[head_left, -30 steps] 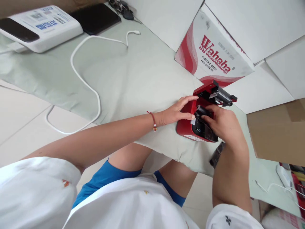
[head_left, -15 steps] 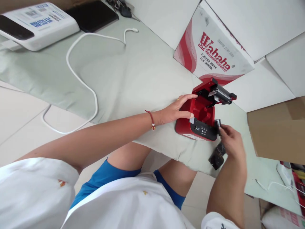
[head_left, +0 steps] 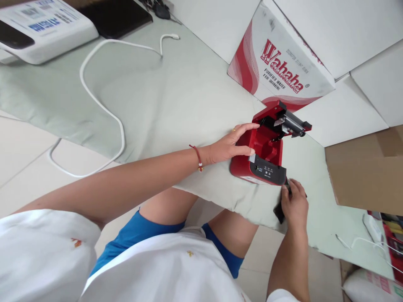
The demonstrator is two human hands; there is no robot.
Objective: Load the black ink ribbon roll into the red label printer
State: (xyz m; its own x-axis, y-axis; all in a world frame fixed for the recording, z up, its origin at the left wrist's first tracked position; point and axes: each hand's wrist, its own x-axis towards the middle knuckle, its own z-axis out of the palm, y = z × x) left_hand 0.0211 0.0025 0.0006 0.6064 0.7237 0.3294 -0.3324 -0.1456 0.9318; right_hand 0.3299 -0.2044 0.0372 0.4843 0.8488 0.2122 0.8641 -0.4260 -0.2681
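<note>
A small red printer point(head_left: 267, 147) with a black front panel sits on the pale green cloth point(head_left: 176, 96), its lid hinged up and its inner bay showing. My left hand point(head_left: 231, 144) rests against the printer's left side, fingers stretched along its edge. My right hand point(head_left: 294, 203) is lower right of the printer, at the cloth's edge, fingers curled over a small black part point(head_left: 278, 212) that is mostly hidden beneath it.
A red and white Wahaha carton point(head_left: 280, 63) stands just behind the printer. A brown cardboard box point(head_left: 365, 172) lies to the right. A white cable point(head_left: 100, 105) loops across the cloth; a white device point(head_left: 44, 29) and a dark flat item point(head_left: 116, 16) lie far left.
My right hand lifted a black part out of the printer's bay and carried it down and right to the cloth's edge. My left hand stayed on the printer.
</note>
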